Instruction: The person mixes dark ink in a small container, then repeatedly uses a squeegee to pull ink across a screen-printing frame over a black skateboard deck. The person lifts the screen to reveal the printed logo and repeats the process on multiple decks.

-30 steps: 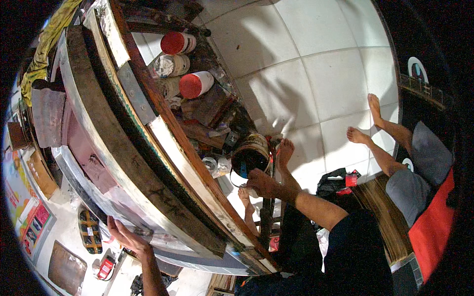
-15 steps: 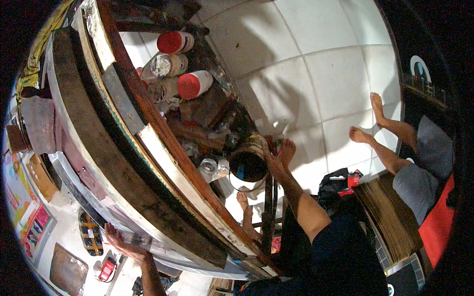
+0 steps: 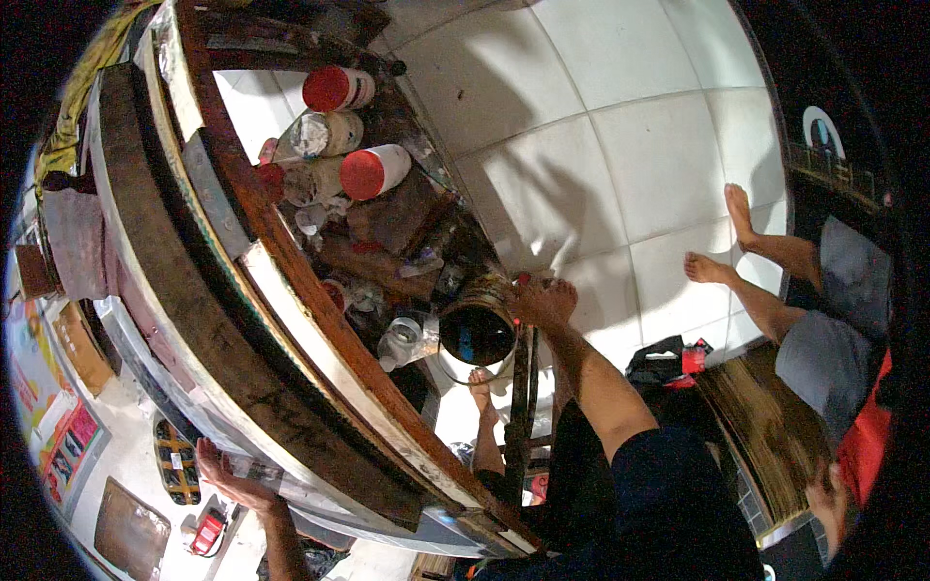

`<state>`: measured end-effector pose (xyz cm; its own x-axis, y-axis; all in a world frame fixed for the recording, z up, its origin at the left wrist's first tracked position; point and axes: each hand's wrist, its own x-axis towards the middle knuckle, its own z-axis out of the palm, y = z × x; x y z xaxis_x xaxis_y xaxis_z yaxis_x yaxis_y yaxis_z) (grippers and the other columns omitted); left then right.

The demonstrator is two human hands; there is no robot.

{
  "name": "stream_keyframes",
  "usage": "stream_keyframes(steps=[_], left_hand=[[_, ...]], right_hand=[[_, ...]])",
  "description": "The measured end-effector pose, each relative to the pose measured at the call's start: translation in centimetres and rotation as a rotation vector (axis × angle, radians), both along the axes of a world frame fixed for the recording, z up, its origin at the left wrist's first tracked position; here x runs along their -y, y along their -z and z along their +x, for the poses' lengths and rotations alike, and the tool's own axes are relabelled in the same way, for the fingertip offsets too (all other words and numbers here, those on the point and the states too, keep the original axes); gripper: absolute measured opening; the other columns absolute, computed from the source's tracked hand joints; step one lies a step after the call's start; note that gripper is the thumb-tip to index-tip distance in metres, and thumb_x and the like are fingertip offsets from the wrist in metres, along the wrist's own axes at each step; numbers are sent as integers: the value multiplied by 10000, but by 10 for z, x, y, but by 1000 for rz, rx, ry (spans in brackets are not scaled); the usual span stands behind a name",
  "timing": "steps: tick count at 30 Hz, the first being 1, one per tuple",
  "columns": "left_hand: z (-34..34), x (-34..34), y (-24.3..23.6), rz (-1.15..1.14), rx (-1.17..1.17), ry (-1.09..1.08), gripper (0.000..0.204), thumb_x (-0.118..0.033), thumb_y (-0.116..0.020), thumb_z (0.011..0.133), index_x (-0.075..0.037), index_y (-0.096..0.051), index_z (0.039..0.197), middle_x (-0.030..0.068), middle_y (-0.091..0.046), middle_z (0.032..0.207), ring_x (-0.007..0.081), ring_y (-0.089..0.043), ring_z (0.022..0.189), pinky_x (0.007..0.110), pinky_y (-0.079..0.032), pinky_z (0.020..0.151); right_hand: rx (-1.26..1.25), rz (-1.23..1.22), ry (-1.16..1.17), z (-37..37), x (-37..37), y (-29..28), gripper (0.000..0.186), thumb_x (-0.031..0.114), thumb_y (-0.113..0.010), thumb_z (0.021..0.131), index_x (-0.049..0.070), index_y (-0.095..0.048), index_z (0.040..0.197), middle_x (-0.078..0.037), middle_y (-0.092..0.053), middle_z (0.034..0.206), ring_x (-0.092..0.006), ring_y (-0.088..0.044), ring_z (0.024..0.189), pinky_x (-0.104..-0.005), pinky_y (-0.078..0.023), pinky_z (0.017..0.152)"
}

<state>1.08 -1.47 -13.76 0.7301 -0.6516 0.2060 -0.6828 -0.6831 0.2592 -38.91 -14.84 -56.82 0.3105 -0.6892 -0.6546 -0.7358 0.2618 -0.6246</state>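
My left hand (image 3: 235, 481) rests at the edge of a long workbench frame (image 3: 281, 339) on the left, its fingers stretched out. My right arm reaches down to a bucket (image 3: 489, 366) with a dark inside and a patch of blue in it. My right hand (image 3: 545, 303) is beside the bucket's right rim; its fingers are partly hidden and dim, so a grip does not show. Next to the bucket stands a clear plastic jar (image 3: 399, 341). A bare foot (image 3: 480, 382) shows just below the bucket.
A low shelf with clutter holds red-lidded tubs (image 3: 376, 172) and clear containers (image 3: 325, 133). A person in grey shorts (image 3: 833, 358) sits at the right, beside a stack of brown sheets (image 3: 760, 421). A black and red bag (image 3: 668, 360) lies on the white tiled floor (image 3: 630, 145).
My right hand has shifted slightly up and right at the bucket. My left hand has slid a little left. The other person's hand now shows at the lower right.
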Motion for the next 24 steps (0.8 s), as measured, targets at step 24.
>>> stream_keyframes(steps=[24], left_hand=[[-65,54,11,-53,46,-121,506,-374,-490,1082,31,-493,1386,251,-506,1351,421,-472,1276,522,-351,1105]], right_hand=[[685,-487,-127,6,156,-449,301,150,-749,866,8,-733,1131,-163,-753,1016,-316,-743,909,-364,-578,838]])
